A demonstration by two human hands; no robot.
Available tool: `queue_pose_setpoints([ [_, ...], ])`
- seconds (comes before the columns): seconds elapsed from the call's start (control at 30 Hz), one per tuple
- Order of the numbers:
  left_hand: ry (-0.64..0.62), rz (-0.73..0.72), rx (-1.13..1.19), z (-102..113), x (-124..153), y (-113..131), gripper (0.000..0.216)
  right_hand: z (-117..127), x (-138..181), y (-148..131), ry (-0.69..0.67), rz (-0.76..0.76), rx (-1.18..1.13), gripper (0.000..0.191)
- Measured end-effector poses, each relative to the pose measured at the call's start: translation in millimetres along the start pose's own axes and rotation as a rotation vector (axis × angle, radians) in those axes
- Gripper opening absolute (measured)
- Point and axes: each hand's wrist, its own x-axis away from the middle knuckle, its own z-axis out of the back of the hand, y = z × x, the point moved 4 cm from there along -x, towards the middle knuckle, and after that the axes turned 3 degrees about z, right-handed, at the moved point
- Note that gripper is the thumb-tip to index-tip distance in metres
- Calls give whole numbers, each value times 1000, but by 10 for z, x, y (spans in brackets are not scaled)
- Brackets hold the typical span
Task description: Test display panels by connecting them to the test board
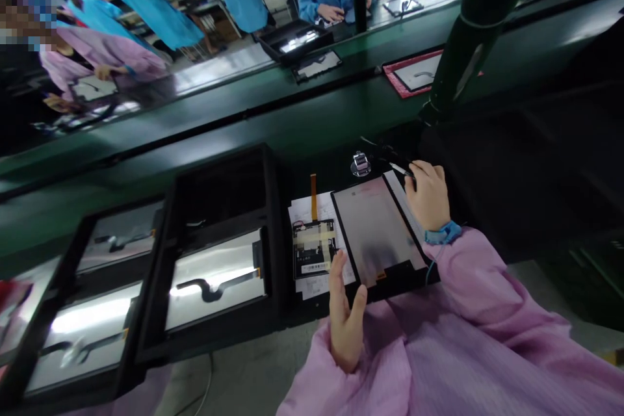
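A flat display panel (373, 224) with dark edges lies in front of me. My left hand (347, 318) is raised at its near left corner, thumb and fingers apart, holding nothing. At the panel's far right corner, my right hand (429, 198), with a blue wrist strap (442, 233), is closed around a slim pen-like tool (400, 169) with a pale end; its exact kind is unclear. Left of the panel, a small circuit assembly (314, 248) with yellowish tape and an orange ribbon cable (314, 198) rests on printed paper sheets (312, 287).
A small clear-and-metal item (361, 164) sits beyond the panel. To the left stand black trays (280, 234) holding silvery panels (214, 279). A dark green post (455, 65) rises at the right. Across the green conveyor (316, 110), co-workers in blue and pink coats work.
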Motion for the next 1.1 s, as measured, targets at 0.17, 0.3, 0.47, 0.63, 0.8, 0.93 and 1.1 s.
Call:
queue_pose_setpoints([
  [0.17, 5, -50, 37, -32, -39, 104, 33, 139, -4, 89, 232, -111, -180, 33],
  [0.3, -17, -51, 40, -73, -65, 129, 29, 122, 14, 194, 257, -199, -295, 25],
  [0.47, -64, -42, -3, -106, -61, 151, 28, 383, 257, -34, 191, -221, -574, 28],
  [0.63, -144, 41, 225, -206, -153, 264, 49, 548, 719, -578, -353, -18, -846, 12],
  [0.8, -12, 37, 355, -160, -242, 458, 44, 326, 1010, -877, -748, -75, -1037, 24],
  [0.93, -2, 122, 384, -112, -259, 417, 42, 160, 1098, -968, -941, -171, -1112, 31],
  [1.1, 47, 195, 447, -77, -294, 255, 34, 124, 1132, -914, -904, -206, -1061, 32],
])
